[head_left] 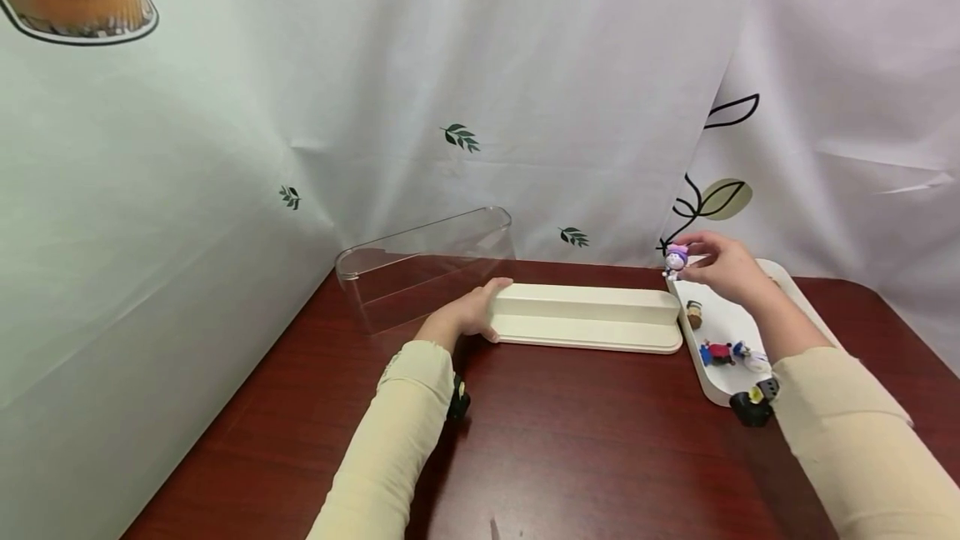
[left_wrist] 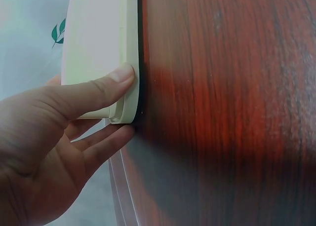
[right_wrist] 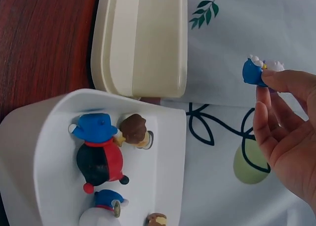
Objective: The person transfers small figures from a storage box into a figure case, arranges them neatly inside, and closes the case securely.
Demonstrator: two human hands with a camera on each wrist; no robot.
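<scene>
My left hand (head_left: 471, 312) grips the left end of a long cream stepped stand (head_left: 585, 330), the thumb over its front edge and fingers around its end. At the stand's far right corner, my right hand (head_left: 722, 270) pinches a small figurine (head_left: 676, 258) between thumb and fingers, held up above the white tray (head_left: 711, 388). The figurine has a pink and purple hat and white face; blue shows on it in the right wrist view. Inside the tray lie a red-and-black figurine with a blue hat (right_wrist: 98, 152), a brown-haired figurine (right_wrist: 133, 130) and a white-and-blue one (right_wrist: 101, 215).
A clear plastic cover (head_left: 423, 273) stands behind and left of my left hand, near the wall. The tray sits against the stand's right end. A white patterned cloth (head_left: 525, 107) hangs behind the dark red wooden table (head_left: 570, 440).
</scene>
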